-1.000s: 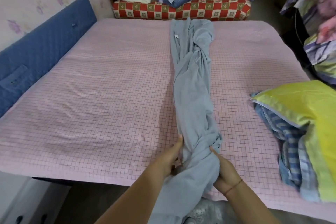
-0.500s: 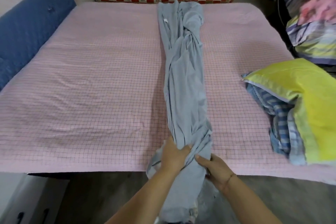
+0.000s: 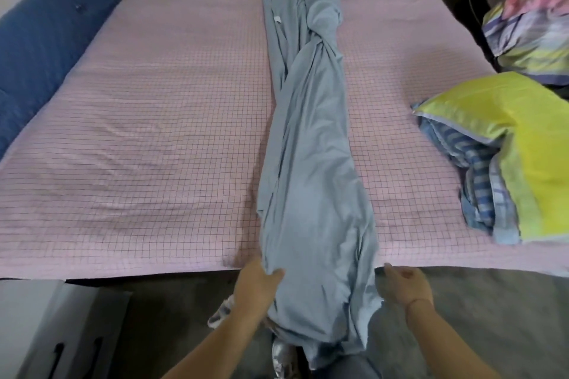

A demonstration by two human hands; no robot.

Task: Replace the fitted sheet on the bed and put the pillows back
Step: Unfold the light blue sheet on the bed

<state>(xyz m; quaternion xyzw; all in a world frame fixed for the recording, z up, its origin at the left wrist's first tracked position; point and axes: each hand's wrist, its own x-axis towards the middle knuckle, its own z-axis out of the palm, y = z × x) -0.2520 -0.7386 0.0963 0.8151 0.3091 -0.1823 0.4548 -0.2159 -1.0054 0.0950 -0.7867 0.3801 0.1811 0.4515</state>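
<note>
Head cam: my left hand (image 3: 257, 286) grips the bunched grey-blue sheet (image 3: 311, 163) at the bed (image 3: 147, 138) edge, right hand (image 3: 404, 286) loose beside it.

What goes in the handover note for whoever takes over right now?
Left hand: grips the blue-grey sheet at the bed's near edge.
Right hand: at the sheet's right side, fingers loosely curled; grip unclear.
Sheet: bunched in a long strip across the middle of the pink checked mattress, near end hanging off.
Yellow pillow: on the bed's right side, atop blue plaid bedding.
Done: sheet is on the bed.
Left: spread it, fit the corners, put pillows back.
</note>
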